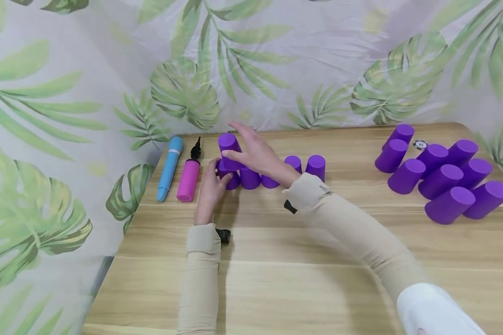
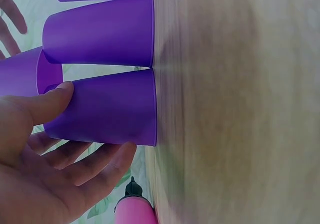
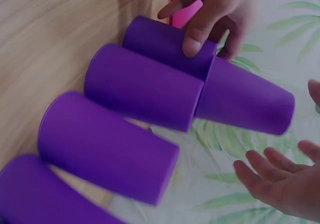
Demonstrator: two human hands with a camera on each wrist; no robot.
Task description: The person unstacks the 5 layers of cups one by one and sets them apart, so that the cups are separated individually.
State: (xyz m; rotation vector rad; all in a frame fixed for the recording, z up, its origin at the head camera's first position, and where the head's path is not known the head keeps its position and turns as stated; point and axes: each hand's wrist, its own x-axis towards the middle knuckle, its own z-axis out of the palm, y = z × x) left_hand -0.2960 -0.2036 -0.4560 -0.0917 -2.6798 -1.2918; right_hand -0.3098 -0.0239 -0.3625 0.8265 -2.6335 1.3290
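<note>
Purple cups stand upside down in a row along the table's back. One upper cup straddles the two leftmost cups of the row. My left hand holds the leftmost bottom cup, thumb on its near side and fingers round the outer side. The neighbouring bottom cup stands beside it. My right hand is next to the upper cup, its fingers spread. In the right wrist view a gap shows between these fingers and the upper cup, and nothing is in that hand.
Left of the row lie a pink hand pump with a black nozzle and a blue stick-shaped object with a white band. At the table's right, several more upturned purple cups stand grouped. A poker chip lies behind them. A leaf-patterned cloth hangs behind.
</note>
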